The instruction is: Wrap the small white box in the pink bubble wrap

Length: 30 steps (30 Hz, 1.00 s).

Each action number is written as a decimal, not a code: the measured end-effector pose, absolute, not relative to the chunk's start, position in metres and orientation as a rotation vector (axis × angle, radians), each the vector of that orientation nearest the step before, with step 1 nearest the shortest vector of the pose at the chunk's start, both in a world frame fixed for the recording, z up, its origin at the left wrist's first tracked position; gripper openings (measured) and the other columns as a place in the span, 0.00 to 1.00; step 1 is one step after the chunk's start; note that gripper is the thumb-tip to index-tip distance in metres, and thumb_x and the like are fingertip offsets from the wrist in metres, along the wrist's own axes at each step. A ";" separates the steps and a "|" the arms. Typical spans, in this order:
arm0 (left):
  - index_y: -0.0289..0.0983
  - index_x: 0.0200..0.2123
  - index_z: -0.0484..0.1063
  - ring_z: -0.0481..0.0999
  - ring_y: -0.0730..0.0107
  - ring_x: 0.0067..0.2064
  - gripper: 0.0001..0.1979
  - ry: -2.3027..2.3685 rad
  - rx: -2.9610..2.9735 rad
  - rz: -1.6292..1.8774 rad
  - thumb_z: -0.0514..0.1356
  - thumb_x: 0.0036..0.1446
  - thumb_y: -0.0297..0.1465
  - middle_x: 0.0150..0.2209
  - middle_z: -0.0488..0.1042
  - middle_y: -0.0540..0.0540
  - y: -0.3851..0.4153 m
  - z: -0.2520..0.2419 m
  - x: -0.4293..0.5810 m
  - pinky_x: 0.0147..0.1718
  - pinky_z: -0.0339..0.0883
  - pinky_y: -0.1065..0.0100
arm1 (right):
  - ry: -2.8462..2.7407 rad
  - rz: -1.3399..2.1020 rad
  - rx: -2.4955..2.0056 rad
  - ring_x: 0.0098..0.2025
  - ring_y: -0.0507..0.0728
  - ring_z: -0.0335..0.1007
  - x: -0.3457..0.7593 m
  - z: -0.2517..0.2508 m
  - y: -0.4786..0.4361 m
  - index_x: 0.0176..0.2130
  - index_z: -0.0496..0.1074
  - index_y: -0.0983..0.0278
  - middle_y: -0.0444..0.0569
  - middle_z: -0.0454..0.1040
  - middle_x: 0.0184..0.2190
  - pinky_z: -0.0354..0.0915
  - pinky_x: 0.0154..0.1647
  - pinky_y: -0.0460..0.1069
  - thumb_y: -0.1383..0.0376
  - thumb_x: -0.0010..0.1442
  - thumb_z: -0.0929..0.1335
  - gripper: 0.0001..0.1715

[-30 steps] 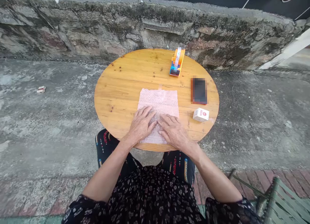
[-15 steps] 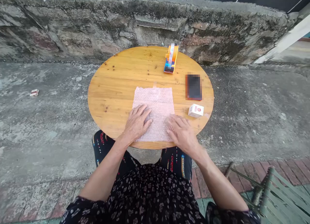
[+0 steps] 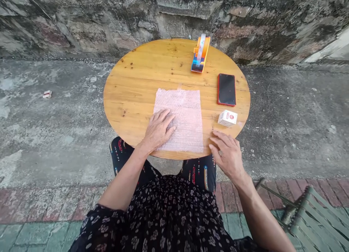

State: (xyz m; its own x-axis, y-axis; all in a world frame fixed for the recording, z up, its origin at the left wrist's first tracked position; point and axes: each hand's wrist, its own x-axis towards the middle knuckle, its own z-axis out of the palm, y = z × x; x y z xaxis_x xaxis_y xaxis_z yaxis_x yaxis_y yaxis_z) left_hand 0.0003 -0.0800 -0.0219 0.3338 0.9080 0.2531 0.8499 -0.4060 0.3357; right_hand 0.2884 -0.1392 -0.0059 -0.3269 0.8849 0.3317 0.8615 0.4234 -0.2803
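Note:
A pinkish sheet of bubble wrap [image 3: 185, 125] lies flat at the near side of the round wooden table [image 3: 131, 96]. Resting on its left part is my left hand [image 3: 159, 129], palm down with the fingers spread. My right hand [image 3: 227, 152] is at the table's right front edge, off the sheet, fingers apart and holding nothing. Just beyond it sits a small white box [image 3: 227, 118] with a red mark. Behind the box lies a phone [image 3: 226, 89] in a red case. An orange and blue tape dispenser [image 3: 200, 54] stands near the far edge.
A rough stone wall [image 3: 122, 23] runs behind the table. At the lower right is a green strapped chair [image 3: 319, 215]. A small crumpled packet [image 3: 47, 94] lies on the concrete ground to the left.
My right hand has moved right, off the bubble wrap, toward the small box. My left hand stays on the sheet. The camera view has shifted slightly, and the phone now shows clearly.

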 end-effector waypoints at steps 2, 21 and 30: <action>0.36 0.59 0.67 0.56 0.51 0.67 0.22 1.631 2.445 0.608 0.54 0.64 0.38 0.65 0.61 0.39 -0.080 -0.022 0.001 0.64 0.52 0.49 | -2.203 0.063 -1.468 0.56 0.64 0.69 0.277 -0.004 -0.144 0.50 0.75 0.61 0.53 0.74 0.55 0.61 0.56 0.62 0.64 0.65 0.64 0.15; 0.34 0.59 0.67 0.57 0.51 0.66 0.22 1.623 2.426 0.633 0.55 0.64 0.37 0.65 0.61 0.38 -0.080 -0.023 0.000 0.64 0.52 0.51 | -2.300 0.246 -1.173 0.45 0.59 0.76 0.282 0.008 -0.160 0.42 0.76 0.63 0.50 0.81 0.41 0.70 0.47 0.56 0.69 0.63 0.68 0.08; 0.35 0.59 0.67 0.57 0.52 0.67 0.23 1.649 2.464 0.620 0.54 0.65 0.39 0.65 0.62 0.38 -0.080 -0.022 0.001 0.64 0.53 0.51 | -2.457 0.231 -1.177 0.63 0.64 0.60 0.202 0.005 -0.089 0.61 0.65 0.66 0.57 0.67 0.61 0.61 0.61 0.62 0.68 0.65 0.61 0.25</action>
State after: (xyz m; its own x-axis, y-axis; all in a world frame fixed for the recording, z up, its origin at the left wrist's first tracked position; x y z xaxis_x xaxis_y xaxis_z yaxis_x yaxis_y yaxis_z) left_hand 0.0007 -0.0803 -0.0221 0.3260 0.9058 0.2706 0.8599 -0.4031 0.3133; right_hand 0.2019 -0.0886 0.0048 -0.5628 0.7753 0.2867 0.7083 0.6311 -0.3161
